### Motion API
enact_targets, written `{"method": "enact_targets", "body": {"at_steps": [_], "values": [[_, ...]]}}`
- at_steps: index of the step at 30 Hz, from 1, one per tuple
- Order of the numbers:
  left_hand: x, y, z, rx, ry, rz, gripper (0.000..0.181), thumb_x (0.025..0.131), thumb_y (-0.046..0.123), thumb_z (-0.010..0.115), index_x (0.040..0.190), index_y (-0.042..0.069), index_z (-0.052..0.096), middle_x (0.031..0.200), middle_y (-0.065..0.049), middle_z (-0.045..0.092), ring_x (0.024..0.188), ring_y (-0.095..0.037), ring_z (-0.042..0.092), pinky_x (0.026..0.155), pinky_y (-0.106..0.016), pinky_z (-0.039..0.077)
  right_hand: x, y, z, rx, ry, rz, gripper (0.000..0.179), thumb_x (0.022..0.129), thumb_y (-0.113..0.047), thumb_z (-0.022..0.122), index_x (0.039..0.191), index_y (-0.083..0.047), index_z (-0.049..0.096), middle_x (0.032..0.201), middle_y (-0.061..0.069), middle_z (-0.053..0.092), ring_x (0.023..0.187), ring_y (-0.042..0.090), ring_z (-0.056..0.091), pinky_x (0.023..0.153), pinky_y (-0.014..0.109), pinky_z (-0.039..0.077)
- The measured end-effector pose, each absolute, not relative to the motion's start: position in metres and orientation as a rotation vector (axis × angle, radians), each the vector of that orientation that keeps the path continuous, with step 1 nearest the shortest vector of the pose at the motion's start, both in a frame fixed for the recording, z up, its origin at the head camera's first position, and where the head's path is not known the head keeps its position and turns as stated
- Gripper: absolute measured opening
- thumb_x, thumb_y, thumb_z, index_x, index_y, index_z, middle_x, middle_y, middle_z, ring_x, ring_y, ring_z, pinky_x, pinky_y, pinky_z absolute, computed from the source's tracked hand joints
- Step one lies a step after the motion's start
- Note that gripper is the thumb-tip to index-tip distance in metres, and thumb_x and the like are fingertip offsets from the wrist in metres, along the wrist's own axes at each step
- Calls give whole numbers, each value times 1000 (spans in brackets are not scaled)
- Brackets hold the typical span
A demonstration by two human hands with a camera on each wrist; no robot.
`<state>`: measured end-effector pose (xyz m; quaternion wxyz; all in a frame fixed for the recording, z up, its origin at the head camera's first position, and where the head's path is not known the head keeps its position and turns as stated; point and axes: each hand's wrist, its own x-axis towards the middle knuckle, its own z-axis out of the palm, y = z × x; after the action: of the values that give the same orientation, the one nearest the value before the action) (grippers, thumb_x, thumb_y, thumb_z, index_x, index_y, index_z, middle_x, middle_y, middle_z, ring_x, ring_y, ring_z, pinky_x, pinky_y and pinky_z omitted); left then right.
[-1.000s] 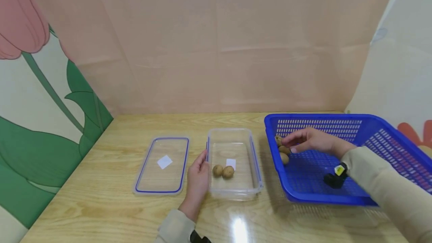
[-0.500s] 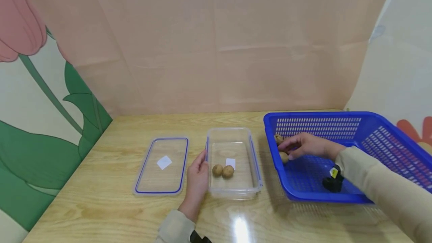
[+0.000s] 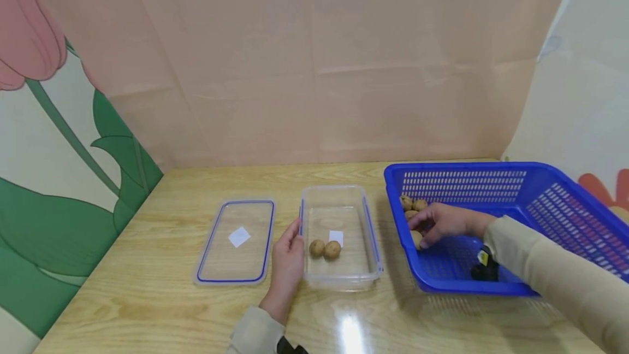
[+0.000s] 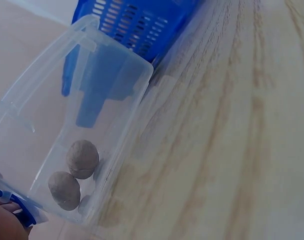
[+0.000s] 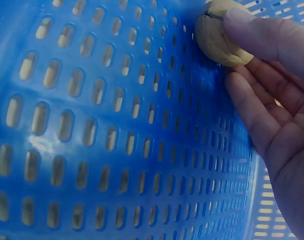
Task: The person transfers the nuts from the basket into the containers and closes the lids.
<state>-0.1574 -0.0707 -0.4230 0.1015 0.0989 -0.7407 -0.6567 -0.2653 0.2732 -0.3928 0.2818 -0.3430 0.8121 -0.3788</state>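
Note:
In the head view my right hand reaches into a blue plastic basket, pinching a walnut between thumb and fingers. The right wrist view shows that walnut beside the slotted wall, its seam visible and the thumb on top. More walnuts lie farther back along the basket's left side, partly behind the fingers. My left hand rests against the left wall of a clear lidless box, fingers fairly straight. Two walnuts sit near the front of this box, beside a white square label.
To the left lies a clear lid with a blue seal and a white square. Everything stands on a wood-grain table. A pinkish sheet closes off the back, and a flower-printed panel stands at left.
My right hand has moved down and toward the front of the basket, uncovering walnuts at the back, and now pinches the nearest one. The left hand, box and lid stay put.

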Motion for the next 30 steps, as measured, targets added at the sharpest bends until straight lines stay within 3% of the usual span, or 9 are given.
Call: {"method": "enact_targets", "body": {"at_steps": [9,18,23,30], "values": [[-157,-71,-424,304,-2181,-1965,42,91,5,45,132,7,50,138,-11,47,129,-28,41,106,-41,37,-265,275,-389,-954,2214,-998,39,75,-11,74,106,8,62,96,10,68,85,8,62,73,21,54],[-158,-71,-424,305,-2175,-1973,41,92,4,45,132,8,50,139,-11,47,131,-29,39,107,-42,34,-267,277,-383,-973,2205,-1068,39,77,-8,72,109,10,62,104,-1,67,92,3,61,79,19,53],[-156,-71,-423,287,-2168,-1970,41,92,3,44,132,7,50,137,-13,47,129,-30,40,106,-43,36,-269,280,-379,-945,2231,-1122,41,78,-8,70,113,11,59,102,2,68,91,5,62,78,20,54],[-156,-72,-422,286,-2174,-1961,41,92,3,45,132,7,50,137,-13,48,129,-30,41,106,-43,36,-271,283,-373,-933,2224,-1229,41,81,-3,66,117,13,55,105,-7,68,95,3,61,78,20,54]]}}
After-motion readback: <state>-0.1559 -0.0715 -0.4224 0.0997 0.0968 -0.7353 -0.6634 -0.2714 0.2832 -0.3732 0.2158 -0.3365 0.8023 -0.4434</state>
